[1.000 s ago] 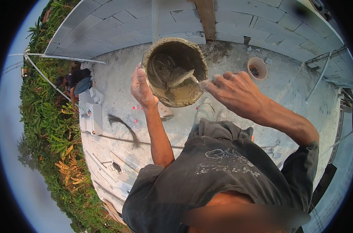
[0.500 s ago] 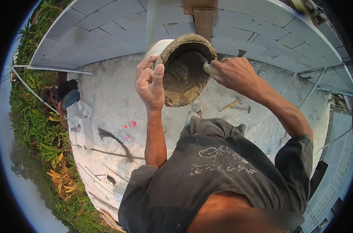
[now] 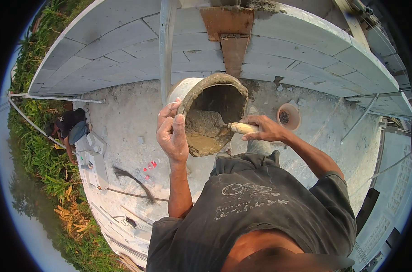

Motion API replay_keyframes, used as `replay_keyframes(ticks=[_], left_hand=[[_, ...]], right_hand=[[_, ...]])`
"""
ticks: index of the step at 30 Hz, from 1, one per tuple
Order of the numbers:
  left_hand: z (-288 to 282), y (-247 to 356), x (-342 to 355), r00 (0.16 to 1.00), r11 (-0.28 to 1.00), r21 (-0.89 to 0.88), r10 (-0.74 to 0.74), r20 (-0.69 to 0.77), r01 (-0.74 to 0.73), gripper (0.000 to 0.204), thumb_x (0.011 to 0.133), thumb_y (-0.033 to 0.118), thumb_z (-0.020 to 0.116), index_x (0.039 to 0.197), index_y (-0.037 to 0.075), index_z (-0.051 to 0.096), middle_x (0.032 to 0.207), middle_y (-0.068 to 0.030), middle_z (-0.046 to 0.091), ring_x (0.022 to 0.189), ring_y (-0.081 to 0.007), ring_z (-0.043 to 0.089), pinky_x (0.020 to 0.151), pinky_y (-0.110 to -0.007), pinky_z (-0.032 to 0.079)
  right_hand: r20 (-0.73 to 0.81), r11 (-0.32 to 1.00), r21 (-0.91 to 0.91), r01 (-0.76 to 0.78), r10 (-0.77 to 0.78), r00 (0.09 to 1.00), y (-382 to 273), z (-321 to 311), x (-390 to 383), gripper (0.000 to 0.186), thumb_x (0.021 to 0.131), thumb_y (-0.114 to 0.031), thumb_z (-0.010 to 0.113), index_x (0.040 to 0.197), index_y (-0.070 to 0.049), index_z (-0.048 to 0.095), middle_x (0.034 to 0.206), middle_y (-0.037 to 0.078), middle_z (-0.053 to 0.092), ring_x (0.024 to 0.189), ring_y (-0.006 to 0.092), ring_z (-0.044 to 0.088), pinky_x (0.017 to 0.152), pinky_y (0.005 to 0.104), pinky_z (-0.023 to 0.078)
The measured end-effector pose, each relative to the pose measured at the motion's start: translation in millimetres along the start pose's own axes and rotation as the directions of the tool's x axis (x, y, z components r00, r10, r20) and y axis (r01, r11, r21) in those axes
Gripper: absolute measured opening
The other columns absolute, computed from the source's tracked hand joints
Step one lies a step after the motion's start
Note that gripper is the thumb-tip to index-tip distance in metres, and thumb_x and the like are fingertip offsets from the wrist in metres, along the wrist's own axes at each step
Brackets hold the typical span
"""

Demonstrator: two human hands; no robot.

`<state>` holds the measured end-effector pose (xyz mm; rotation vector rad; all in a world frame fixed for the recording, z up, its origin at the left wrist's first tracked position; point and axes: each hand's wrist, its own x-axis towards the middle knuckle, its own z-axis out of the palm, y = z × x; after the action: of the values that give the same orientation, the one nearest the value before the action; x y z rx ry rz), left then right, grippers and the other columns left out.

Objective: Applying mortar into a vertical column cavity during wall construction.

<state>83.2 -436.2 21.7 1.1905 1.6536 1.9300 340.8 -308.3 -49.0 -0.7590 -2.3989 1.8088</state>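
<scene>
Against the grey block wall (image 3: 124,54), the left hand (image 3: 172,136) clamps the rim of a tilted mortar bucket (image 3: 210,113), tipping its mouth toward the person for easier reach. Inside it, the right hand (image 3: 265,129) is closed around a trowel's wooden handle (image 3: 242,128), its blade buried in the wet mortar (image 3: 203,129).

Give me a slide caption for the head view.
Left hand tilts mortar bucket; right hand digs in with trowel.

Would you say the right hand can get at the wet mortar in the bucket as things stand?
Probably yes: the right hand already holds a trowel reaching into the mortar, and the left hand tilts the bucket open toward it.
</scene>
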Motion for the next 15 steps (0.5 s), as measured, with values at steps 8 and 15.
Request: replay_keyframes(ticks=[8, 15], left_hand=[[73, -7, 13, 0.977, 0.998, 0.070, 0.013, -0.215, 0.002, 0.044, 0.099, 0.030, 0.059, 0.070, -0.001, 0.053, 0.121, -0.0172, 0.059, 0.122, -0.0301, 0.057, 0.105, -0.042, 0.043], [111, -15, 36, 0.851, 0.940, -0.314, -0.270, -0.450, 0.133, 0.044, 0.103, 0.038, 0.050, 0.103, -0.005, 0.061, 0.120, -0.0162, 0.059, 0.106, -0.0223, 0.062, 0.094, -0.037, 0.050]], right_hand=[[0.049, 0.774, -0.632, 0.038, -0.010, 0.999, -25, -98, 26, 0.053, 0.080, -0.033, 0.070, 0.121, -0.003, 0.055, 0.086, 0.020, 0.070, 0.079, 0.0381, 0.068, 0.069, 0.0486, 0.053], [0.087, 0.808, -0.570, 0.148, -0.120, 0.989, -36, -184, 22, 0.053, 0.079, -0.036, 0.074, 0.116, 0.000, 0.061, 0.088, 0.021, 0.071, 0.079, 0.0359, 0.069, 0.072, 0.0440, 0.054]])
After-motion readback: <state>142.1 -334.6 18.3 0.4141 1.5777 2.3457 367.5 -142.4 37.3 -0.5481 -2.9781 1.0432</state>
